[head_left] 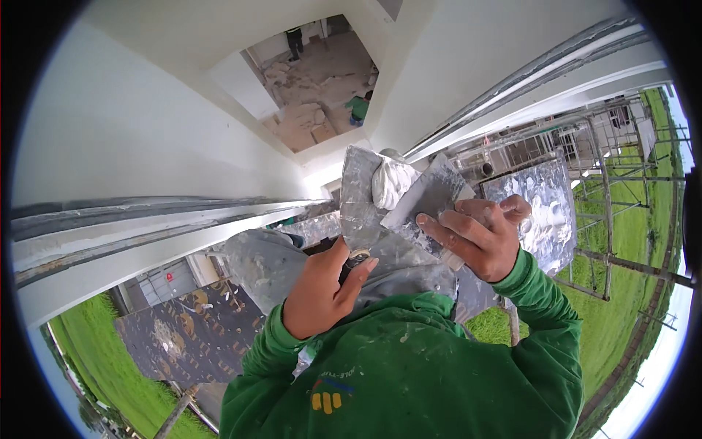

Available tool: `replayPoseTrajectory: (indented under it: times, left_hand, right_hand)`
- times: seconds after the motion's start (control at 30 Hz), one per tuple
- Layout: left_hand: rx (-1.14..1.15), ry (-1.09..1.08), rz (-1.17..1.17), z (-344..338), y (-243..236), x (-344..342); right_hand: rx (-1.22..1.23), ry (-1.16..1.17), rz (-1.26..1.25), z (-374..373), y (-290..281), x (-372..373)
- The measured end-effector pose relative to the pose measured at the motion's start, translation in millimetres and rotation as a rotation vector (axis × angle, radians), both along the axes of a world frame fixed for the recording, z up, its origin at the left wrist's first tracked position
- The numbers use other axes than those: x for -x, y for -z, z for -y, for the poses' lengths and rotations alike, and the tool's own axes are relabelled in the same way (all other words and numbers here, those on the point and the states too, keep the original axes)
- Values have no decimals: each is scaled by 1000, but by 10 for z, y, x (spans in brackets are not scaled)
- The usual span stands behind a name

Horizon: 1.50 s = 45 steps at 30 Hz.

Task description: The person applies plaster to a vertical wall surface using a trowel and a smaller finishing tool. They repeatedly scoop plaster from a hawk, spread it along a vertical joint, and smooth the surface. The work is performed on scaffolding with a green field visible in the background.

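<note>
My left hand (322,287) is closed round the handle of a broad grey trowel (358,212), whose rounded handle end shows by the thumb. A lump of white putty (393,183) lies on the trowel's far part. My right hand (482,238) grips a wide, flat putty knife (428,192), fingers spread along its blade. That blade lies against or just over the putty's right side; exact contact is hard to tell. White smears cover the right fingers, and its handle is mostly hidden under the palm.
Pale walls with metal-edged ledges (146,219) rise ahead. A putty-spattered board (545,212) is at right, a dark speckled platform (194,329) at left. Scaffold poles (607,212) stand beyond, above grass. Through an opening, a person in green (358,107) is on a floor far below.
</note>
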<state>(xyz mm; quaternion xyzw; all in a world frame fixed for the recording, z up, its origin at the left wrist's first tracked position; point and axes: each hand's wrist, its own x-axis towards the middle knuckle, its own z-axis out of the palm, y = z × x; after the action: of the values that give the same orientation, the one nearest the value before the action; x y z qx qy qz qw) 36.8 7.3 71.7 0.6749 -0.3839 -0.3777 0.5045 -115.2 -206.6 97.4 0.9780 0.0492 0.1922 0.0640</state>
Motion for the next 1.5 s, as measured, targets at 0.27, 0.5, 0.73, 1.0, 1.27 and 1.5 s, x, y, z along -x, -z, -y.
replayPoseTrajectory:
  times: [0.27,0.5,0.73,1.0,1.27,1.5]
  left_hand:
    - [336,-731,-224,-1156,29,137]
    - [56,-846,-403,-1701,1211,640]
    - [41,-949,-548,-1616,1602,900]
    - [52,-958,-563,-1615,1638,915]
    - [66,-945,-571,-1598,1694,904]
    - [47,-941,-621,-1551,1639,850]
  right_hand:
    - [-1510,157,-33,-119,1091,-777]
    - [-1995,433,-497,-567,3177,-2147]
    - [-1651,411,-687,-779,3996,-2840]
    - [-1602,386,-664,-1165,4027,-2979]
    - [-1379,116,-570,-1335,3546,-3026]
    - [-1670,213,-559,-1031,2969,-2825]
